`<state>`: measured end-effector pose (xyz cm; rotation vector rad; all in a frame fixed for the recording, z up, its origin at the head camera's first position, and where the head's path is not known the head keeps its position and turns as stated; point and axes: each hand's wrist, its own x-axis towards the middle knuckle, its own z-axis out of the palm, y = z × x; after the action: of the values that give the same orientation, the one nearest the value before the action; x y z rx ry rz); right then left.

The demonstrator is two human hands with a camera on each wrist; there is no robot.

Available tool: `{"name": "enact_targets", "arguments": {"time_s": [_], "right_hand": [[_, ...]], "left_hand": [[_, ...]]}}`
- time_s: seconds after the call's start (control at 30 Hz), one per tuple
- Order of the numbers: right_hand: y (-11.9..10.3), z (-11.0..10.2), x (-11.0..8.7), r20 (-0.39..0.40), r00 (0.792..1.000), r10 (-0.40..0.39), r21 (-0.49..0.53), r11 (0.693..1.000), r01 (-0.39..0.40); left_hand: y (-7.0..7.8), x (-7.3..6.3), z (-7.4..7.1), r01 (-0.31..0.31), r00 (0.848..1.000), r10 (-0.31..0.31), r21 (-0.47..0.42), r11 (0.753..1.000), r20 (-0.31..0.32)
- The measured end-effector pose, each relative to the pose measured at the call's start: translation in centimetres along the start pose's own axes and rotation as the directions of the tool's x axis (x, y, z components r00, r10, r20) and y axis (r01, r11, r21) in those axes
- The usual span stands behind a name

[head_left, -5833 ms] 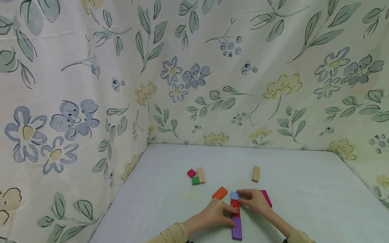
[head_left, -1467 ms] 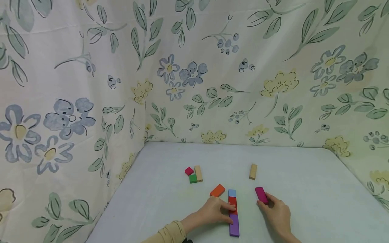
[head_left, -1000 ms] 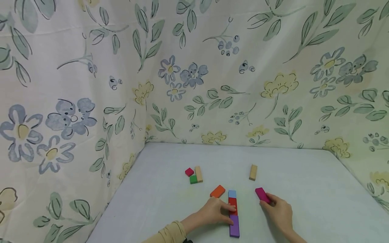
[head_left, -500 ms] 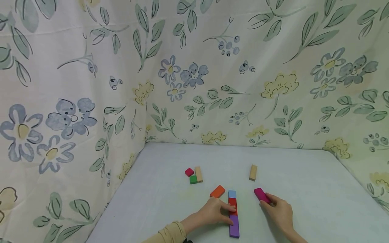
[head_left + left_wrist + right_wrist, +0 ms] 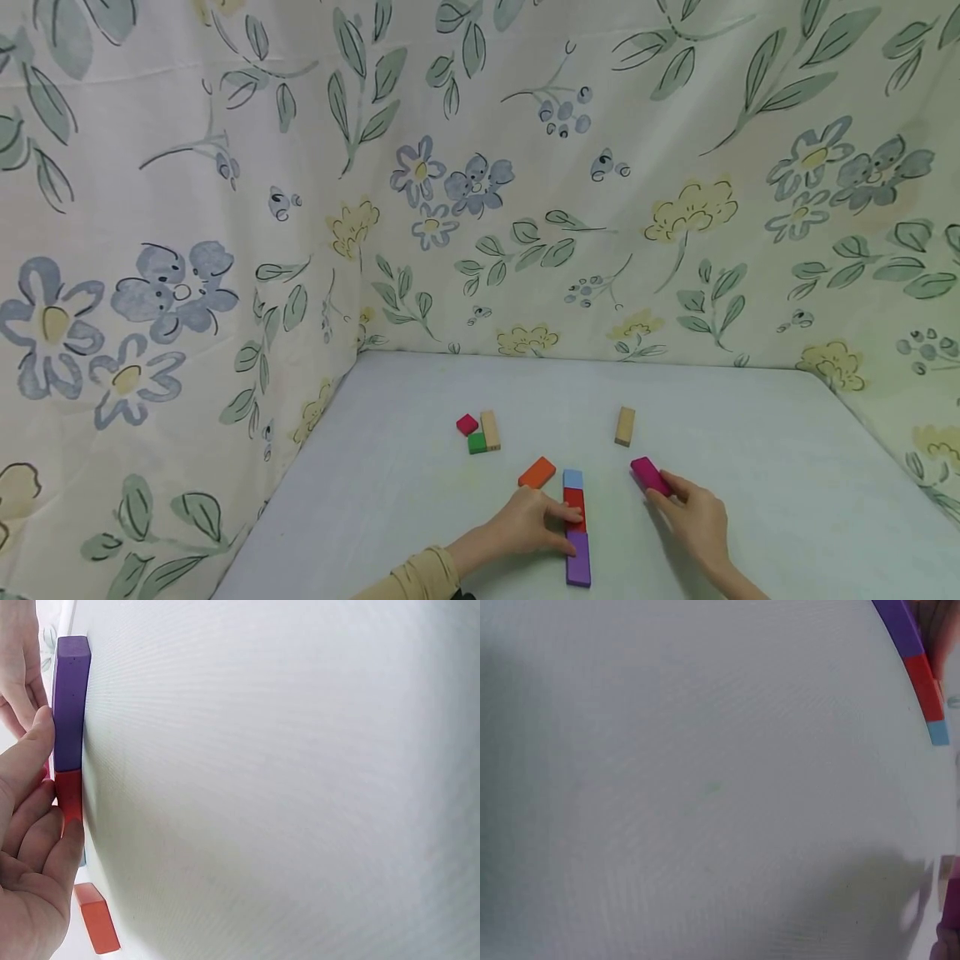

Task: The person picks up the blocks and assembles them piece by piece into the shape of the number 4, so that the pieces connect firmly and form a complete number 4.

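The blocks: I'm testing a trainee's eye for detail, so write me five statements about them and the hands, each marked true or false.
1. The red block lies between the blue block and the purple block. True.
2. Of those three, the blue block is nearest the person. False: the purple block is.
3. The right hand holds the magenta block. True.
4. The magenta block touches the blue block. False: they are apart.
5. The left hand touches the purple block. True.

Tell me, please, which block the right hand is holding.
The long magenta block: the right hand pinches its near end, and no other block touches that hand.
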<state>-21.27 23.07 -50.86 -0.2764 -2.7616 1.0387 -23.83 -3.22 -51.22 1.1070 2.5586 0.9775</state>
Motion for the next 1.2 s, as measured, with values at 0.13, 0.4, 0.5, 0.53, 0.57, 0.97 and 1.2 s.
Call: {"name": "enact_targets", "arguments": {"time_s": [0.13, 0.4, 0.5, 0.53, 0.57, 0.97, 1.2], "right_hand": [[0.1, -0.3, 0.1, -0.015, 1.0, -0.01, 0.003, 1.0, 0.01], [0.2, -1.1, 0.4, -0.061, 0.996, -0.064, 0.013, 0.998, 0.065], [0.2, -1.4, 0.5, -0.101, 0.99, -0.096, 0.006, 0.995, 0.097], [0.3, -1.5, 0.5, -0.116, 0.987, -0.109, 0.004, 0.994, 0.11], [0.3, -1.6, 0.6, -0.128, 0.985, -0.118, 0.003, 0.993, 0.12], [0.3, -3.2, 1.6, -0.139, 0.974, -0.181, 0.051, 0.98, 0.19], [0.5, -3.7, 2.0, -0.085, 0.971, -0.225, 0.054, 0.972, 0.23]], "left_hand": [[0.0, 0.0, 0.0, -0.006, 1.0, 0.006, 0.006, 1.0, 0.0], [-0.1, 0.0, 0.0, -0.006, 1.0, 0.006, -0.005, 1.0, -0.002], [-0.1, 0.0, 0.1, -0.002, 1.0, 0.002, -0.008, 1.0, -0.001], [-0.1, 0.0, 0.1, 0.0, 1.0, 0.0, -0.01, 1.0, -0.001], [-0.1, 0.0, 0.1, 0.001, 1.0, -0.001, -0.011, 1.0, 0.0], [0.0, -0.1, 0.0, -0.012, 1.0, 0.012, 0.004, 1.0, -0.004], [0.0, -0.1, -0.1, -0.001, 1.0, 0.001, -0.013, 1.0, 0.001]]}}
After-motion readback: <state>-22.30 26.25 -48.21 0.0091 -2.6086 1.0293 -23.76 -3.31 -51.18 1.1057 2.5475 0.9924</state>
